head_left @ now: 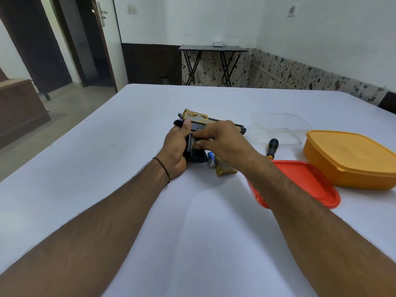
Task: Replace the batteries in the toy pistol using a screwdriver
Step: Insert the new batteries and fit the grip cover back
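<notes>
- Toy pistol (200, 122) lies on its side on the bench (107, 168), under both hands, with its barrel reaching out past the right hand's knuckles.
- Left hand (175, 146) wraps the grip from the left side with the thumb laid up along the frame. A firm hold here should stop the body twisting.
- Right hand (222, 140) pinches what looks like a small silvery battery (192, 140), thumb against forefinger, at the open compartment in the grip. I cannot tell whether it is going in or coming out.
- To do this step well, I judge: match the poles to any polarity marks, seat one end first, then press it flat without forcing.
- Blue battery (211, 159) and tan cover (226, 169) lie just under the right wrist. Old and new cells are best kept apart.
- Screwdriver (272, 147) rests to the right of the right hand, near enough for refastening the cover.
- Further right sit a red lid (304, 181), an orange box (351, 159) and a clear tub (280, 125).
</notes>
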